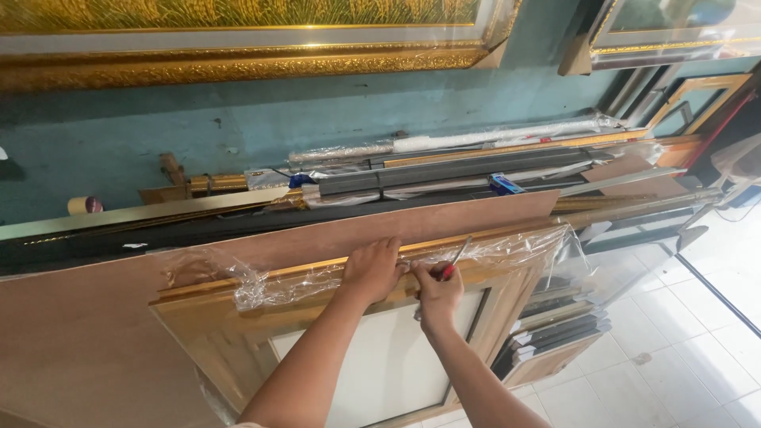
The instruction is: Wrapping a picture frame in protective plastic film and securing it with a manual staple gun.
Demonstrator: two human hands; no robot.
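Centre frame, left hand (372, 269) presses flat, steadying the plastic-wrapped gold wooden picture frame (238, 317); right hand (438, 293) fingers grip a red-handled screwdriver (456, 260).

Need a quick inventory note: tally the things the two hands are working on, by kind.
Gold picture frame with a white panel, under both hands: 1
Clear plastic wrap on the frame's top edge: 1
Red-handled tool in the right hand: 1
Left hand presses on the frame's top edge.
Total: 3
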